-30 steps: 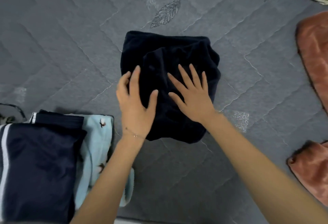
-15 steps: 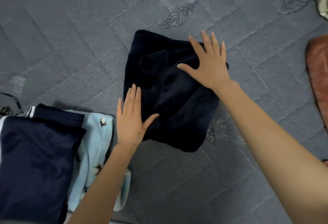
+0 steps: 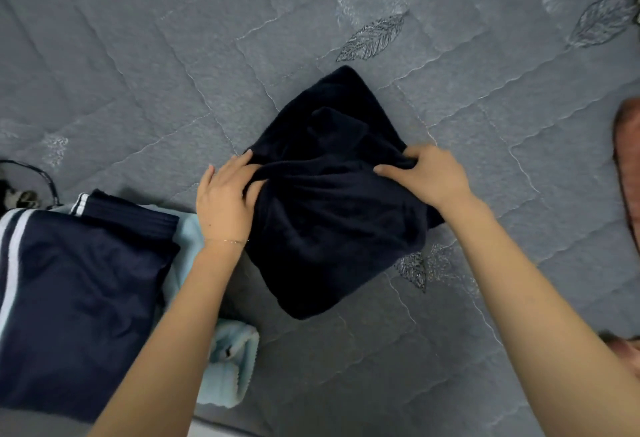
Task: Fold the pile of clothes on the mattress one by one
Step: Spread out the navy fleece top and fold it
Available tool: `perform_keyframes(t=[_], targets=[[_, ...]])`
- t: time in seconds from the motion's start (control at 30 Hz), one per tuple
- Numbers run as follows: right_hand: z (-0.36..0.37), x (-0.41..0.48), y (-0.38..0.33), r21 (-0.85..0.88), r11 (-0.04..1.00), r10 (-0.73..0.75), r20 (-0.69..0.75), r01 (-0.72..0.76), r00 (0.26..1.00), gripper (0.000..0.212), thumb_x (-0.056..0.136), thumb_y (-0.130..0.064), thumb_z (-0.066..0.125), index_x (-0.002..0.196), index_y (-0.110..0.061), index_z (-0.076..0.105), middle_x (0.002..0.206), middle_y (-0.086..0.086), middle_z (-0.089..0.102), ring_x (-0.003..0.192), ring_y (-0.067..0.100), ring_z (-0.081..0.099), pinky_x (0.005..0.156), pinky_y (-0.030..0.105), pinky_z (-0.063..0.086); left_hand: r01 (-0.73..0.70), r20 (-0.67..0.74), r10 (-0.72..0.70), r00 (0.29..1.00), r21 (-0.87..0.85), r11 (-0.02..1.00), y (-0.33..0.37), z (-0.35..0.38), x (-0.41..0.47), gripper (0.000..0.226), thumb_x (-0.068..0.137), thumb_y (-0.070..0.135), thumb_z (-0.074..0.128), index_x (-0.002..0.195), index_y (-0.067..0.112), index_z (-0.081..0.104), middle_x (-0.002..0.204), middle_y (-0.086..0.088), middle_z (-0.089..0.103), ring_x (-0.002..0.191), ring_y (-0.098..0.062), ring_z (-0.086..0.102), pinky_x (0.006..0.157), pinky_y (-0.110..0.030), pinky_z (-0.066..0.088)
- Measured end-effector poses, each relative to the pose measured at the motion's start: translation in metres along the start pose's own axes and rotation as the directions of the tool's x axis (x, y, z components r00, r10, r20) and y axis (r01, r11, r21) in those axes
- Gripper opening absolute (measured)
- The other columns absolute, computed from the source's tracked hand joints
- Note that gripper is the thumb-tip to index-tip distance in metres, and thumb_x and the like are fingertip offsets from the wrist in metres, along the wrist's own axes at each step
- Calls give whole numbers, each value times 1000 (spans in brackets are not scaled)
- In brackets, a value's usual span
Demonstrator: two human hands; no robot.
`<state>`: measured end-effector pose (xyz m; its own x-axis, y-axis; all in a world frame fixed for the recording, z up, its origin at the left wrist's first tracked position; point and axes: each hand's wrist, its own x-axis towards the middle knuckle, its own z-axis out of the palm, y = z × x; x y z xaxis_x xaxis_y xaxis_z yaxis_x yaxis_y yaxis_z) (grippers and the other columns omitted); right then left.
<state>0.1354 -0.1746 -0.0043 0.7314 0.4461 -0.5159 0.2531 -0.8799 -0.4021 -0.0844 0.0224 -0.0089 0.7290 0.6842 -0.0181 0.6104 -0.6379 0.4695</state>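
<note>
A folded dark navy fleece garment (image 3: 329,222) lies turned like a diamond in the middle of the grey quilted mattress (image 3: 173,55). My left hand (image 3: 227,197) grips its left edge, fingers curled into the fabric. My right hand (image 3: 427,175) pinches its right edge, bunching the cloth. At the lower left sits a folded stack: navy trousers with white stripes (image 3: 76,291) on top of a light blue fleece piece (image 3: 228,360).
A rust-coloured garment (image 3: 628,173) lies at the right edge, with another bit of it (image 3: 623,350) lower down. A dark cord and a small patterned object (image 3: 20,190) sit at the far left. The mattress edge runs along the bottom.
Both hands went from pressing flat on the dark garment to gripping its left and right edges. The garment has turned and shifted toward me.
</note>
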Motion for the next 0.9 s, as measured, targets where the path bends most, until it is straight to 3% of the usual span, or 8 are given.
perform_keyframes(t=[0.1, 0.2, 0.33, 0.47, 0.57, 0.67, 0.73, 0.9], targets=[[3, 12, 5, 51, 996, -69, -31, 70, 997, 73, 68, -60, 75, 128, -26, 52, 134, 1, 46, 131, 23, 37, 108, 40, 31, 129, 14, -129, 992, -63, 990, -3, 6, 0, 40, 88, 33, 66, 123, 14, 62, 132, -4, 59, 114, -26, 60, 98, -43, 45], [15, 11, 11, 476, 878, -56, 199, -47, 978, 112, 70, -49, 80, 153, -30, 7, 159, -8, 17, 144, 10, 20, 119, 34, 19, 449, 65, -448, 892, -254, 857, -6, 15, -8, 68, 76, 51, 72, 133, 24, 50, 130, 5, 60, 117, -13, 57, 95, -34, 47], [29, -4, 25, 621, 779, -76, 234, -88, 969, 68, 73, -39, 81, 132, -35, 46, 122, -25, 59, 111, -9, 56, 91, 10, 43, 696, 200, -690, 696, -427, 578, -8, 27, -18, 47, 66, 57, 76, 97, 23, 66, 93, 10, 68, 91, -9, 64, 84, -28, 50], [37, -32, 48, 774, 621, -4, 160, -123, 987, 35, 73, -24, 82, 101, -30, 63, 93, -21, 72, 88, -4, 67, 67, 8, 49, 618, 178, -629, 757, -508, 600, 0, 28, -24, 31, 64, 47, 81, 77, 24, 63, 69, 15, 64, 60, 13, 56, 58, -5, 40], [51, -66, 71, 878, 435, 81, 181, -198, 980, 40, 67, -21, 82, 103, -25, 64, 100, -8, 74, 91, 8, 70, 69, 17, 54, 519, 132, -573, 809, -618, 590, 2, 22, -29, 39, 69, 35, 84, 100, 25, 63, 98, 14, 66, 89, 10, 60, 81, -7, 44], [68, -106, 89, 894, 332, 147, 267, -301, 953, 47, 63, -24, 81, 107, -23, 64, 109, 2, 73, 96, 16, 70, 72, 23, 56, 578, 176, -633, 754, -636, 511, 7, 15, -48, 52, 77, 41, 77, 120, 26, 52, 114, 9, 57, 103, -2, 56, 95, -16, 44], [78, -125, 94, 890, 307, 165, 298, -336, 940, 51, 64, -26, 80, 112, -25, 63, 112, 1, 72, 100, 17, 69, 77, 27, 56, 689, 352, -630, 692, -583, 431, 12, 15, -68, 60, 78, 59, 67, 125, 25, 49, 121, 3, 57, 111, -10, 55, 103, -28, 42], [80, -141, 92, 893, 305, 147, 300, -332, 942, 57, 67, -36, 80, 119, -37, 57, 120, -7, 68, 109, 15, 65, 90, 32, 51, 833, 683, -476, 554, -454, 317, 6, 9, -107, 115, 45, 97, 49, 143, 38, 35, 137, 11, 48, 125, -14, 47, 106, -37, 38]])
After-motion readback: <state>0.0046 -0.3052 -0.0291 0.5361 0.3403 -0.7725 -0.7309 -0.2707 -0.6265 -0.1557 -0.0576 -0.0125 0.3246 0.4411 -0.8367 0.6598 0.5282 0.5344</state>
